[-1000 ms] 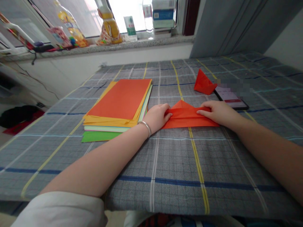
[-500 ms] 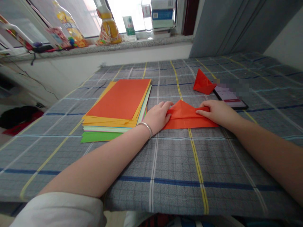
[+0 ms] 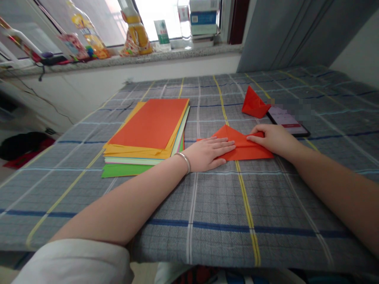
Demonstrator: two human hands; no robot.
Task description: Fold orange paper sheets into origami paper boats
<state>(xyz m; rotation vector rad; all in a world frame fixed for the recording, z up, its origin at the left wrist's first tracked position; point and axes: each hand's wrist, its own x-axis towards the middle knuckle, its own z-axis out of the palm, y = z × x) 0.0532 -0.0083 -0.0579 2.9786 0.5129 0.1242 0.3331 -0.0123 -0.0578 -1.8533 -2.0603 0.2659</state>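
A folded sheet of orange paper (image 3: 251, 153) lies on the cloth in front of me, its peak pointing away and a straight band along its near edge. My left hand (image 3: 207, 153) rests flat on its left part, fingers stretched to the right and covering that side. At the right end, my right hand (image 3: 268, 138) grips the paper's edge between thumb and curled fingers. Beyond it stands a red folded paper shape (image 3: 254, 104), touching or close to a phone (image 3: 288, 121) with its screen lit.
Left of my hands sits a stack of coloured paper (image 3: 152, 124), orange on top, with yellow, pale and green sheets below. A checked grey cloth (image 3: 219, 201) covers the table. Bottles, a tube and boxes line the windowsill (image 3: 166, 55) behind.
My left hand has let go of the paper's left edge and slid right, now lying flat across it. The right hand keeps its place on the right end.
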